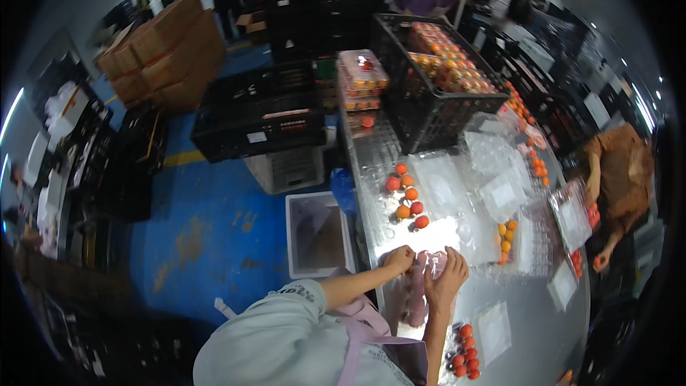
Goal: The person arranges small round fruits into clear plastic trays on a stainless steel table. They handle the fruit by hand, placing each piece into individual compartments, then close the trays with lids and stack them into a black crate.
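On the steel table, a long clear plastic clamshell pack (417, 300) with a pinkish look lies in front of me; glare hides its contents. My left hand (401, 260) has curled fingers at its upper left edge, seemingly pinching it. My right hand (448, 276) grips the pack's upper right side, thumb on top and fingers along the far edge. Above the hands lie loose red and orange tomato-like fruits (410, 194). A group of red ones (467, 354) sits below my right forearm, beside a flat clear pack (494, 332).
A black crate (429, 118) of filled packs stands at the table's far end, beside stacked clamshells (362, 78). Empty clear trays (445, 182) cover the middle. Across the table, a person in brown (621, 177) handles red fruits. A white foam box (291, 236) stands left of the table.
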`<state>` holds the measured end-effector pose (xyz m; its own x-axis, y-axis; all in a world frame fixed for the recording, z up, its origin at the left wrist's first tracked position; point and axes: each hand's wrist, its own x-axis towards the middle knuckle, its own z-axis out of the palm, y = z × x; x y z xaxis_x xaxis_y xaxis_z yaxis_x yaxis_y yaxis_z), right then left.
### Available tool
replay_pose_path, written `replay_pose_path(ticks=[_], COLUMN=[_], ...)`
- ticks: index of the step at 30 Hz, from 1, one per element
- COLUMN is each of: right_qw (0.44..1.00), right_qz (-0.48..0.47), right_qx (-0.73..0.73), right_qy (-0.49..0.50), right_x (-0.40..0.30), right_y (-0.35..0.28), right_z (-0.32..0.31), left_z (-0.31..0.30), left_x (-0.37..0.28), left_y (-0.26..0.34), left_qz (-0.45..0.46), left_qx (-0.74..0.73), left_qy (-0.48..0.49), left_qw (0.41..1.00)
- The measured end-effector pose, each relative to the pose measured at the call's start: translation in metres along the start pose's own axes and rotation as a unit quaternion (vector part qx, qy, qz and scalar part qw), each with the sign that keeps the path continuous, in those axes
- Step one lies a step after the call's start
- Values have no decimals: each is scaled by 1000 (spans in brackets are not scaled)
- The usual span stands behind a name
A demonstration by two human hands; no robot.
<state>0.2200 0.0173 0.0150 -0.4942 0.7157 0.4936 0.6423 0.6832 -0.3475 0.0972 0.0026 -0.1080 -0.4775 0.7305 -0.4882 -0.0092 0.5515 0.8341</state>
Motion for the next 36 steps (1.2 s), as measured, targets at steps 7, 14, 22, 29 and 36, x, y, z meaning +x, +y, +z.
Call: replay_pose_path(ticks=[7,14,22,29,36], right_qw=[974,979,985,951,951], right_qz=[144,156,170,295,260], right_qx=[-88,-86,-14,-85,-164], right_qy=[-150,-95,-20,-28,-26], right_x=[-84,-100,-81,-61,-5], right_y=[-5,-13,-16,11,79], right_z=[3,-1,-21,-69,-91], left_z=[-12,-29,-26,-33,-74], left_x=[18,0,12,11,-13], left_y=[-19,-10,-14,-18,17], left_qz=[14,-3,-17,-34,-135], left_qx=[-72,-135,-116,-89,5], left_qy=[-131,-324,-332,-344,-375], left_qw=[989,936,936,934,917])
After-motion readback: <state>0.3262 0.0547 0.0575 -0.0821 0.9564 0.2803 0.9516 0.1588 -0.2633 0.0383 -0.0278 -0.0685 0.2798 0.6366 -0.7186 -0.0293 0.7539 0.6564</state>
